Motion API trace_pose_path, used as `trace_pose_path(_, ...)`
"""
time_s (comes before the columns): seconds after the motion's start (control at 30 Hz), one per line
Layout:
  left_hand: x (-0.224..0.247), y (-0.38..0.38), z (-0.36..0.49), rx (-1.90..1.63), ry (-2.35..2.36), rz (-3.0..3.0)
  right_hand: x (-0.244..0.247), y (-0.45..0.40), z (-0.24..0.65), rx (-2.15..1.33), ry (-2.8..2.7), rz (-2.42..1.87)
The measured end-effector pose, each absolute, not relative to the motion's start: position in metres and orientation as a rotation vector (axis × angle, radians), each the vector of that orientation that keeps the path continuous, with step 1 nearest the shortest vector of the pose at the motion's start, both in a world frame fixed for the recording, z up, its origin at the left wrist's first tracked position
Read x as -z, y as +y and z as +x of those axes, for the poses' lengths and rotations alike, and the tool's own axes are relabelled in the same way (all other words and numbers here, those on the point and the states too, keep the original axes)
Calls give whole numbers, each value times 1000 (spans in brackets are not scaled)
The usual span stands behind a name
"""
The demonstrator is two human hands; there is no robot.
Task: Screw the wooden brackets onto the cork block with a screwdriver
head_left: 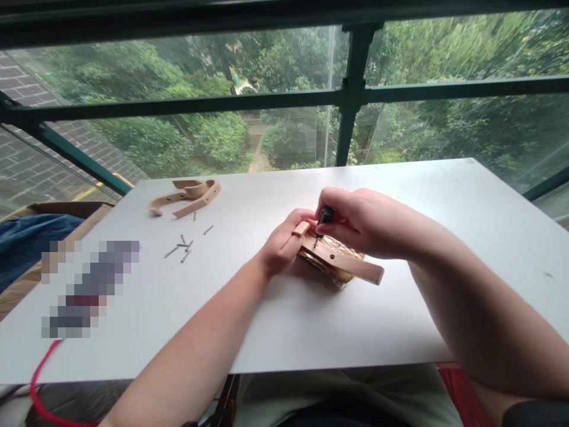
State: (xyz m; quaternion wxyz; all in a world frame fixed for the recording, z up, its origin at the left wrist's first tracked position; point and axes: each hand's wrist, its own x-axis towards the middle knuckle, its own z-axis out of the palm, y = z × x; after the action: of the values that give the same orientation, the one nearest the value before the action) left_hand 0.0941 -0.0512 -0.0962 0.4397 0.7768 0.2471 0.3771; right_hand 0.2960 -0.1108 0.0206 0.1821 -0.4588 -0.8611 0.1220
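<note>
My right hand (349,219) is closed around the black handle of a screwdriver (326,217). The screwdriver's tip points down at a screw hole in a light wooden hook (355,268). My left hand (287,243) grips the upturned left end of that hook. Beneath the hook lies a block in shiny gold-brown wrapping (326,270), partly hidden by the hook and my hands. A second hole shows in the hook, to the right of the tip. Whether a screw sits under the tip is too small to tell.
Several loose screws (184,249) lie on the white table (400,320), left of my hands. More curved wooden hooks (195,198) rest near the far left edge. A blurred-out object (91,290) with a red cord (38,367) is at left. A cardboard box (95,213) stands beside the table; windows rise behind.
</note>
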Motion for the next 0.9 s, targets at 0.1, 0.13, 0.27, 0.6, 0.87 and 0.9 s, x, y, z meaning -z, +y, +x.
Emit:
trace_pose_path(0.1, 95, -51, 95, -948, 612, 1931, -19, -109, 295, -352, -2399, -1308)
trace_pose_path(0.13, 95, -51, 95, -950, 612, 1933, -19, -109, 295, -357, -2392, -1307)
trace_pose_path(0.27, 98, -49, 93, -951, 599, 1960, -18, -108, 295, -375, -2389, -1308)
trace_pose_path(0.6, 90, -51, 90, -864, 587, 2048, -17, -109, 294, -242, -2355, -1342)
trace_pose_path(0.87, 88, -53, 89, -795, 634, 2071, -15, -112, 290, -173, -2282, -1382)
trace_pose_path(0.9, 88, -53, 89, -796, 639, 2074, -15, -112, 289, -167, -2276, -1388)
